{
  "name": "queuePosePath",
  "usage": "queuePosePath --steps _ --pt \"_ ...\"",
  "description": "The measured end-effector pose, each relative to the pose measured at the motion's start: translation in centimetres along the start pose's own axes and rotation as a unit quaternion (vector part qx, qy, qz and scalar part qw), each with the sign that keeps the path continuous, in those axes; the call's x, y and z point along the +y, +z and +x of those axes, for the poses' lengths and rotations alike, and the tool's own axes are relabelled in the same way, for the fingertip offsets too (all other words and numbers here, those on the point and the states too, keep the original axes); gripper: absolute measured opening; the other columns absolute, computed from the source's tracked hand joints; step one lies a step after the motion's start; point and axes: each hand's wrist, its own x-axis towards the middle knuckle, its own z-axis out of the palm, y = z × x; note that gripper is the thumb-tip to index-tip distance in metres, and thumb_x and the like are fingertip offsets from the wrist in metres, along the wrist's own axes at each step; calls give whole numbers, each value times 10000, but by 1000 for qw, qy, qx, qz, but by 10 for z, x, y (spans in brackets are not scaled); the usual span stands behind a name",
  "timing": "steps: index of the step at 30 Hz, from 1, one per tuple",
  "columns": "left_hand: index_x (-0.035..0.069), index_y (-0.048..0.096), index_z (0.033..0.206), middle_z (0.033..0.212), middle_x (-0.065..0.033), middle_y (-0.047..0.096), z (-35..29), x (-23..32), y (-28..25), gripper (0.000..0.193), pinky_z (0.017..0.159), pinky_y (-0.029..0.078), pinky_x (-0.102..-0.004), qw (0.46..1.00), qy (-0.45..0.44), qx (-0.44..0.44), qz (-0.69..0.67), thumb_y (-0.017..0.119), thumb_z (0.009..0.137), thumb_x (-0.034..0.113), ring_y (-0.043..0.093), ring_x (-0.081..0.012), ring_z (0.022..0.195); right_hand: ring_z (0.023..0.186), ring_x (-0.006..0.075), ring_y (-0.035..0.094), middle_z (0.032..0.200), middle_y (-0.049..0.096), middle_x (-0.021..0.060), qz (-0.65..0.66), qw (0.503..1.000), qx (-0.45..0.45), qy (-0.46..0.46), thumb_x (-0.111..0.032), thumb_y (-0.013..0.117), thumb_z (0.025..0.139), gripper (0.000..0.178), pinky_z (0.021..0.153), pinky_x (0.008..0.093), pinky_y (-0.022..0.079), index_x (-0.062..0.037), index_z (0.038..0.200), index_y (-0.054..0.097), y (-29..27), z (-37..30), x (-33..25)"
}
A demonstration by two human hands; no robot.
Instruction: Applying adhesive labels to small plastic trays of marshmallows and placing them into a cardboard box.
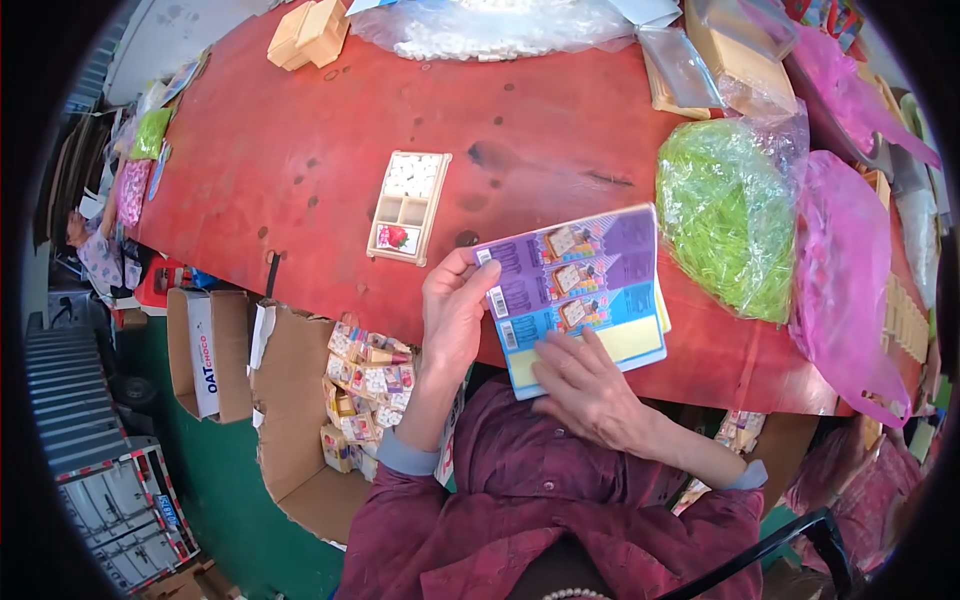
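A stack of printed label sheets (562, 277) in purple and blue is held up before my chest. The lowest band of the front sheet is plain pale yellow. My left hand (456, 305) pinches the stack's left edge, thumb on the front. Closed over the lower edge is my right hand (590, 390), its fingers bent across the front at the border of the blue and yellow bands; its thumb is hidden. Beyond my left hand, a small wooden tray (424, 222) lies on the red table (270, 130). It has white pieces in one end and a strawberry picture in the other.
At right lie a clear bag of green shreds (722, 215) and a pink plastic bag (845, 270). Wooden boxes (308, 33) and a bag of white pieces (490, 28) are at the back. Below the near edge stands a carton (290, 420) of packed trays (370, 385). Another person (105, 250) is far left.
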Motion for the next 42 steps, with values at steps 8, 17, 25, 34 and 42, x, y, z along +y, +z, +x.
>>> queuePosePath --steps 8,17,25,34,42 --pt "-23 599 913 791 -43 641 -6 17 21 93 641 455 -182 984 -35 -129 117 576 830 13 576 -51 699 962 307 534 1009 574 132 -140 973 166 74 -84 667 675 358 812 444 429 19 1007 581 -49 45 12" --pt "-29 614 919 819 -57 650 -18 3 10 118 662 473 -200 974 -126 -137 129 602 814 23 591 -74 711 632 143 575 721 616 102 218 920 153 288 -13 592 804 94 580 263 445 36 876 629 -38 40 40" --pt "-29 638 921 848 -63 653 -26 9 16 140 699 485 -229 980 -93 -148 94 623 782 -12 598 -97 741 693 71 557 760 635 42 379 857 161 310 -68 595 843 134 620 218 448 44 903 636 -32 32 45" --pt "-37 640 907 832 -47 641 -31 8 30 116 689 463 -210 979 -72 -137 135 605 803 1 583 -84 741 851 285 502 877 558 79 -115 949 263 129 -18 685 637 281 658 337 442 -39 914 643 -39 33 28" --pt "-49 629 877 770 -11 599 -34 10 40 92 641 429 -187 955 47 -135 260 573 806 -40 539 -60 707 788 252 505 846 566 82 13 972 216 92 -41 701 638 260 638 342 444 -24 891 638 -35 39 18"
